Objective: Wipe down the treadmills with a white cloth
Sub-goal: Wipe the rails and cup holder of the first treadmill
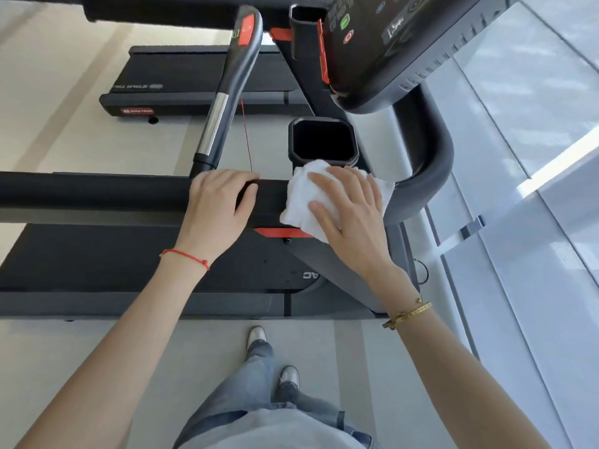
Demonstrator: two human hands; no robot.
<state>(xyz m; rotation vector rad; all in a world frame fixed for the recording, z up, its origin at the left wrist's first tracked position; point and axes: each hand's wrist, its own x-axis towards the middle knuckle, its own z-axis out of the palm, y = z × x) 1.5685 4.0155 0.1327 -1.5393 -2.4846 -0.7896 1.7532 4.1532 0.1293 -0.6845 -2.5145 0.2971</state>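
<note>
Under the right hand point(348, 215) lies the white cloth point(304, 202), pressed flat against the black handrail point(97, 192) of the near treadmill point(129, 264); the fingers are spread and extended over the fabric, not curled around anything. Bunched edges of the cloth stick out past the fingertips and below the thumb. Just beyond the fingertips sits an empty black cup holder point(324, 140), and up and to the right of it hangs the tilted console point(389, 43). A gold bracelet point(408, 314) circles this wrist.

Just beside the cloth, the left hand point(220, 205) rests on the same handrail with its fingers curved over the top and its thumb lying along the near side — a loose grip on the bar, not touching the cloth. A red string point(184, 256) is tied at that wrist. Past the left fingers, a side grip bar point(223, 102) with a silver section angles away, and beyond it stands a second treadmill point(201, 82).

Below both forearms are the person's jeans point(259, 413) and 2 shoes point(288, 375) on the pale floor point(97, 345).
</note>
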